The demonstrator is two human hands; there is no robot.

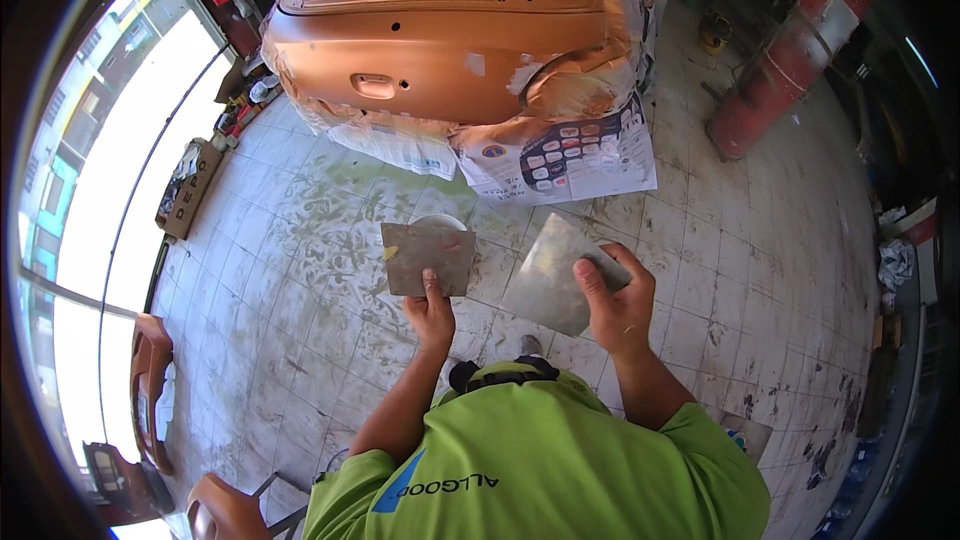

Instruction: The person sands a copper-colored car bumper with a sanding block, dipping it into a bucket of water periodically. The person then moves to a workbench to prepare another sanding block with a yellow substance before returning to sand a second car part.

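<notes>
My left hand (431, 315) grips a flat grey rectangular plate (425, 250) from its near edge, thumb on top. A yellow dab (390, 253) sits at this plate's left edge, and a reddish smear (452, 245) marks its upper right. In my right hand (615, 305) is a second thin grey plate (550, 275), tilted, with a pale yellowish smear on its face. The thumb lies on top; the other fingers are partly hidden. The two plates are apart. Behind the left plate shows the rim of a round white container (438, 221), mostly covered.
Ahead stands an orange car body panel (440, 55), with masking paper (580, 160) around its lower edge. A red post (790, 50) rises at the right. Along the left are a cardboard box (188, 190) and orange car parts (150, 380). The tiled floor (310, 240) is dusty and stained.
</notes>
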